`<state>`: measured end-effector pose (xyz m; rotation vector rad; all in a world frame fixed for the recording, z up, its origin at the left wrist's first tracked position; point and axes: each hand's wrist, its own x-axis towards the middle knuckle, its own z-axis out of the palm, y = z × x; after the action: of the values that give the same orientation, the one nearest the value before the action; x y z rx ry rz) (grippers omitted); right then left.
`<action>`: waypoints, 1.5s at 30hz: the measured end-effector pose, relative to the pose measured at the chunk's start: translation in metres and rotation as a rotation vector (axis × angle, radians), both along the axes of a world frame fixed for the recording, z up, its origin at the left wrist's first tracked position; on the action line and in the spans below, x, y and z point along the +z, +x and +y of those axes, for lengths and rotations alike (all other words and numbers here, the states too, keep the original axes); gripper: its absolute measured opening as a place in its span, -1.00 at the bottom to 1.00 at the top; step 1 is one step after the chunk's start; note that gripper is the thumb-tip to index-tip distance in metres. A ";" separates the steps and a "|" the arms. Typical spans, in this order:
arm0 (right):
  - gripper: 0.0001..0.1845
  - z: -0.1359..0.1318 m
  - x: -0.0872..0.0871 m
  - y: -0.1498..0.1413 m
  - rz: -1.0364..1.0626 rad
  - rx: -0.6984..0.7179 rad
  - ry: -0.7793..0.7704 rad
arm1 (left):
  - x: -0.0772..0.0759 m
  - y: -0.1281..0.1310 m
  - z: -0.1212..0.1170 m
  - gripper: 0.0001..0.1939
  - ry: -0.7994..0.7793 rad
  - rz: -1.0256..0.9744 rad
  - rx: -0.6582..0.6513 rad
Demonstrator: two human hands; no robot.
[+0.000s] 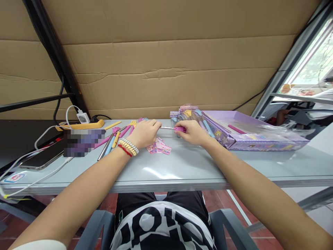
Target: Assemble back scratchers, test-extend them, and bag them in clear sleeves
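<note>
My left hand (145, 133) and my right hand (193, 132) hold a small back scratcher (167, 127) between them, just above the table. Its thin metal rod runs level from my left fingers to the pink hand-shaped head, which my right fingers pinch. The part inside my left hand is hidden. Left of that hand lie several loose back scratchers (109, 141) with pink, yellow and blue handles, some partly covered by the wrist. Small pink printed cards (163, 148) rest on the table between my forearms. Behind my right hand is a clear plastic bag (187, 113) of more back scratchers.
A purple cardboard box (260, 144) with clear plastic and a pink stick stands at the right. At the left are a phone (41, 156), white cables, and a yellow power strip (99, 124) with a charger (83, 117). A cardboard wall (166, 55) closes off the back.
</note>
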<state>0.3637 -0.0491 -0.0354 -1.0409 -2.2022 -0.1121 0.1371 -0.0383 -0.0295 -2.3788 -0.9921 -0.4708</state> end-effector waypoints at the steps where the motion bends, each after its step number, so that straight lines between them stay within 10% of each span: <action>1: -0.81 -0.001 -0.001 -0.003 0.004 0.024 0.010 | 0.000 0.003 -0.004 -0.78 -0.004 0.003 -0.009; 18: -0.77 -0.008 0.001 -0.012 0.070 0.132 -0.182 | -0.005 0.012 -0.017 -0.76 -0.096 -0.029 -0.107; 28: -0.57 -0.007 0.004 -0.020 0.713 0.250 -0.490 | -0.004 0.014 -0.012 -0.67 -0.122 -0.293 -0.062; 45: -0.46 -0.009 -0.001 -0.025 0.558 0.246 -0.465 | -0.002 0.017 -0.017 -0.64 -0.198 -0.298 -0.103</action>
<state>0.3383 -0.0578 -0.0366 -0.8835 -1.8432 0.7441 0.1545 -0.0554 -0.0311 -2.5963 -1.0912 -0.8191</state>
